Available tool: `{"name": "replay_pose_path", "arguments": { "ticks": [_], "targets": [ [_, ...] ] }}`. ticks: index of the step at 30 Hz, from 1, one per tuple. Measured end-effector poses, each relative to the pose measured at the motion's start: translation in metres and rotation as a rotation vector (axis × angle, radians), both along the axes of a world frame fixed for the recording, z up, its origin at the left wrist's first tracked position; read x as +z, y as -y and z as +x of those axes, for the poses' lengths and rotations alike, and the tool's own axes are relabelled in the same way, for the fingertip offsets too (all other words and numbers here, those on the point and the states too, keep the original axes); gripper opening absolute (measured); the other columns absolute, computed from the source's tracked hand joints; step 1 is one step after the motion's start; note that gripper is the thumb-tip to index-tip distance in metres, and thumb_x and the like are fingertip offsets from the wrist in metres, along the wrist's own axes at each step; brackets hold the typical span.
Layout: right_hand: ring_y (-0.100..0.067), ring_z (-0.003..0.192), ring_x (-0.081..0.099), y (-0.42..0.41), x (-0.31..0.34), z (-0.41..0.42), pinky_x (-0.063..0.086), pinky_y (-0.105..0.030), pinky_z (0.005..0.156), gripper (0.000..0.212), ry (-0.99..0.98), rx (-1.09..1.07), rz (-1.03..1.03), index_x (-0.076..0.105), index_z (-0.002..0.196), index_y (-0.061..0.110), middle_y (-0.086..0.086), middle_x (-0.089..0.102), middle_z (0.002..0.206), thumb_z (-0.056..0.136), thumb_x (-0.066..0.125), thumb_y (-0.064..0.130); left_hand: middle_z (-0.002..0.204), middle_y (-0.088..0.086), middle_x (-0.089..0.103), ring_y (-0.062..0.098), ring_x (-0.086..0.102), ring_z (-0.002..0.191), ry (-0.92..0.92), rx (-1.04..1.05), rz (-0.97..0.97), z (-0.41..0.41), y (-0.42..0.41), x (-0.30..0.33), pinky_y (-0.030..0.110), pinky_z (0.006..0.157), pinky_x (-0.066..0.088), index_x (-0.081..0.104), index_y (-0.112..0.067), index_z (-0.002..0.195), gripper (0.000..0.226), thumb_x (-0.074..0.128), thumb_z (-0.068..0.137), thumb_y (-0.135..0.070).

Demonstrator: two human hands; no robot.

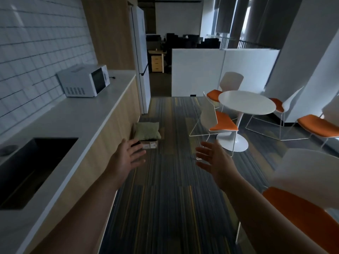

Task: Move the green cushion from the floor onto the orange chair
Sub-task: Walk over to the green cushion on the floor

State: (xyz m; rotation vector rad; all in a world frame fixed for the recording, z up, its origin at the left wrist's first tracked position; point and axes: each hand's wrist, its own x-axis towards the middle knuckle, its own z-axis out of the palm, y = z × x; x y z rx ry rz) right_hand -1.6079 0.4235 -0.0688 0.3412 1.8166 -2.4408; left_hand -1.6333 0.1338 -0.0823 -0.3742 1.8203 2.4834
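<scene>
Approach to pickup. The green cushion [146,132] rests on a low box [150,143] on the floor beside the worktop [77,116]. Left hand [128,156] and right hand [213,156], fingers spread and empty, reach forward, apparently readied for a two-sided grasp; orange chair [224,123] stands nearby.

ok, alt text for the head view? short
Two bare hands, left hand and right hand, reach forward open and empty toward a green cushion on a low cardboard box by the counter base. A round white table with orange-seated chairs stands to the right.
</scene>
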Motion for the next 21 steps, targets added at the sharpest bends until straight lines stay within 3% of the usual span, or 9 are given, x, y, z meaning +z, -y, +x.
{"name": "replay_pose_path", "arguments": {
  "ticks": [9,12,17,21],
  "targets": [
    [-0.031,0.116,0.063,-0.044,-0.031,-0.329,0.047,-0.052,0.103,0.051,0.002,0.047,0.03,0.064,0.121,0.012,-0.015,0.068,0.124,0.103,0.033,0.048,0.122,0.01,0.069,0.031,0.067,0.111,0.024,0.07,-0.007,-0.319,-0.051,-0.029,0.058,0.104,0.048,0.062,-0.021,0.114,0.045,0.028,0.107,-0.048],
    [-0.031,0.119,0.061,-0.049,-0.031,-0.437,0.046,-0.052,0.104,0.055,0.013,0.121,0.077,0.059,0.131,0.009,-0.015,0.066,0.126,0.104,0.03,0.047,0.119,0.008,0.07,0.03,0.066,0.111,0.02,0.103,-0.003,-0.414,-0.053,-0.033,0.054,0.1,0.051,0.064,-0.022,0.111,0.045,0.03,0.106,-0.05],
    [-0.029,0.114,0.064,-0.034,-0.027,-0.586,0.049,-0.052,0.101,0.05,0.054,0.172,0.112,0.064,0.121,0.013,-0.014,0.069,0.121,0.104,0.031,0.046,0.122,0.011,0.069,0.033,0.065,0.115,0.078,0.18,0.036,-0.537,-0.043,-0.045,0.049,0.091,0.055,0.066,-0.021,0.112,0.045,0.034,0.104,-0.052],
    [-0.028,0.109,0.065,-0.008,-0.054,-0.721,0.05,-0.05,0.099,0.051,0.077,0.221,0.139,0.063,0.125,0.01,-0.013,0.07,0.117,0.104,0.034,0.046,0.128,0.011,0.067,0.033,0.064,0.119,0.114,0.252,0.051,-0.648,-0.019,-0.083,0.048,0.09,0.054,0.065,-0.022,0.116,0.047,0.032,0.104,-0.053]
  ]
}}
